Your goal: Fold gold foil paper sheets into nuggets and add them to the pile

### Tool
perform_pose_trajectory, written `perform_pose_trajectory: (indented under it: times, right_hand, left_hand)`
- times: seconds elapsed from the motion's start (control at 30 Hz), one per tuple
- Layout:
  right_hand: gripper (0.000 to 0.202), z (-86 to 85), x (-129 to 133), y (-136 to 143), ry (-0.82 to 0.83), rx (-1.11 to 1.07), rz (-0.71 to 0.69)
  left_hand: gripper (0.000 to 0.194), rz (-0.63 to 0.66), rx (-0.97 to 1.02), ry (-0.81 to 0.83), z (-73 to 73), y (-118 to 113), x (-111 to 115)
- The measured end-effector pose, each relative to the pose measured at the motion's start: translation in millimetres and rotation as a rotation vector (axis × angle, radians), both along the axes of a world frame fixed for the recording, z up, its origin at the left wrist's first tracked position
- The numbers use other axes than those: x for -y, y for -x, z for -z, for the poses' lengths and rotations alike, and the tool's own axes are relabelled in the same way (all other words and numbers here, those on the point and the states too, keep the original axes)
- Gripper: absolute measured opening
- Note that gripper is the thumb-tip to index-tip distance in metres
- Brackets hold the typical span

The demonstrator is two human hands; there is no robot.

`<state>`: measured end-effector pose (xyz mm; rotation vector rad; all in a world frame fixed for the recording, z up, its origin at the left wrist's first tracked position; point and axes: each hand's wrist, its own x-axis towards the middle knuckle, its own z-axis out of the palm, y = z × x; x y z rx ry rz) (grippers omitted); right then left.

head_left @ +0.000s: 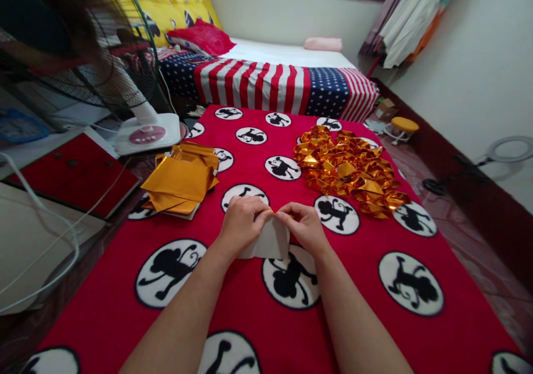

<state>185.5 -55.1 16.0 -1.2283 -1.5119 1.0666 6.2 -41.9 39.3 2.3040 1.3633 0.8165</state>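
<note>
Both hands meet over the middle of the red cloth with monkey prints [350, 285]. My left hand [242, 220] and my right hand [306, 227] pinch the far edge of a sheet of paper [268, 241], thumbs almost touching. Its pale side faces me, and a bit of gold shows at the pinched edge. Beyond my left hand lies a stack of gold foil paper [179, 180], somewhat fanned out. On the far right sits a heap of folded gold foil pieces [347, 168], shiny and crumpled together.
A fan [145, 132] with blurred blades stands at the left, beside a red-topped cabinet [70, 168] with a white cable [69, 224]. Behind the cloth is a bed [266, 88] with a red pillow [204, 36]. A yellow stool [405, 124] and a ring light [510, 149] are at the right.
</note>
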Motion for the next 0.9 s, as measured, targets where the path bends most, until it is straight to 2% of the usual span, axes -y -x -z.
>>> perform_pose_trajectory:
  times: [0.3,0.43,0.57,0.7,0.9]
  right_hand:
    - [0.016,-4.0,4,5,-0.149,0.101,0.053]
    - [0.017,-1.7,3,6,-0.1,0.067,0.042]
    - [0.019,2.5,1,3,-0.016,-0.036,-0.002]
    - [0.017,5.5,-1,-1,-0.022,-0.099,0.015]
    - [0.014,8.4,-2,-1,-0.021,-0.114,0.018]
  left_hand:
    - [0.02,0.015,0.068,0.095,-0.8,0,-1]
    - [0.017,0.037,0.156,0.127,2.9,3,-3]
    - [0.018,-0.004,0.268,0.185,4.1,5,-4]
    - [0.019,-0.059,0.359,0.263,4.0,6,-4]
    - [0.022,-0.077,0.39,0.355,7.1,8,-6]
